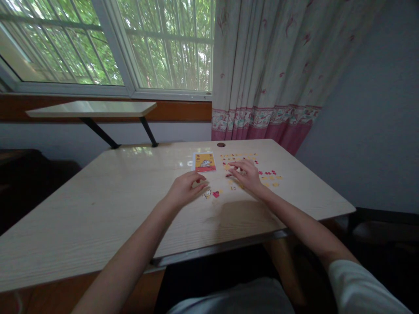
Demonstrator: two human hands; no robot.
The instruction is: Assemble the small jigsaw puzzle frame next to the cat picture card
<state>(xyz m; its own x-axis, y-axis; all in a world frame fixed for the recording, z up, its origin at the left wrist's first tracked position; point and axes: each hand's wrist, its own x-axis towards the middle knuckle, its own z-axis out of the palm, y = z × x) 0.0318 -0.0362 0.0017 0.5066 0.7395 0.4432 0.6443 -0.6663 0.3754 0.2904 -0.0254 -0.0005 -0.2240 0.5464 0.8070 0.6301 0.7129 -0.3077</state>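
Observation:
My left hand (187, 188) hovers low over the table with thumb and fingers curved and apart, nothing visible between them. Close to its fingertips lie a white-and-yellow jigsaw piece (207, 192) and a red jigsaw piece (215, 194). My right hand (247, 173) reaches over the spread of pieces, its thumb and forefinger apart. A small dark red piece (228, 175) shows by the thumb tip; whether they touch, I cannot tell. Between and beyond the hands is a picture card (205, 162), yellow and red with a white striped animal. My right hand hides some pieces.
Rows of yellow jigsaw pieces (276, 178) and red pieces (267, 172) lie right of my right hand. The pale wooden table (131, 209) has a cable hole (221, 145) at the back. A raised shelf (94, 108) stands at the back left, below a window; a curtain (262, 65) hangs behind.

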